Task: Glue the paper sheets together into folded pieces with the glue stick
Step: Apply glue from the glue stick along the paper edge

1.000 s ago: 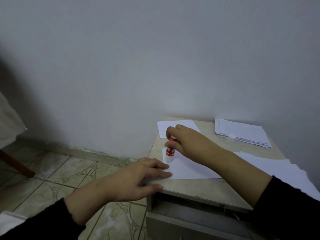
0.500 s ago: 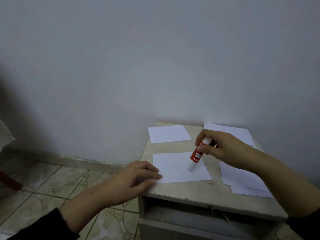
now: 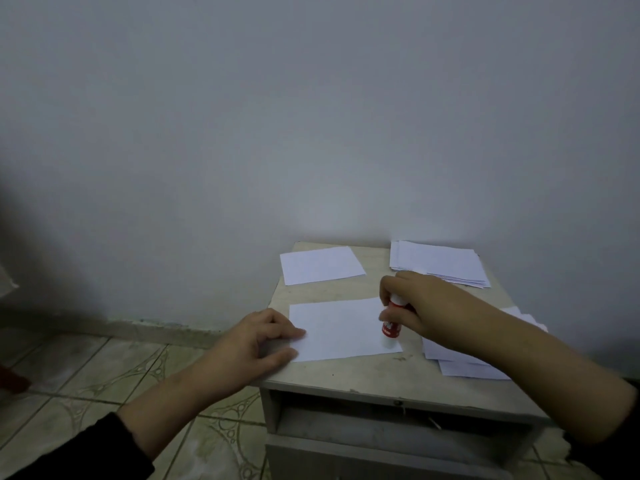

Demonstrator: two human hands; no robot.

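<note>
- The fingers [image 3: 388, 315] of the right hand [image 3: 424, 308] curl round the red glue stick [image 3: 392, 323] and grip it near its white upper end; the stick stands close to upright, its lower end down on the right part of the front sheet [image 3: 341, 329], near that sheet's right edge
- The left hand [image 3: 256, 342] lies at the sheet's left edge; its fingers [image 3: 289, 333] are stretched out fairly straight, the tips resting flat on the near left corner of the paper, holding nothing; the thumb lies along the front left corner of the desk [image 3: 346, 375]
- The front sheet lies flat, white, in the middle of the desk top, a little askew to the front edge
- Behind it, apart from it, a smaller white sheet [image 3: 322, 265] lies near the back left corner, close to the wall [image 3: 311, 133]
- At the back right a stack of paper [image 3: 440, 263] sits squared up, just beyond the right hand
- More loose sheets [image 3: 460, 363] lie under the right forearm at the desk's right side, overlapping one another
- Both arms wear dark sleeves [image 3: 69, 452], pushed back from the wrists
- Under the desk top an open recess shows at the front; the tiled floor [image 3: 104, 368] with a curved pattern spreads to the left
</note>
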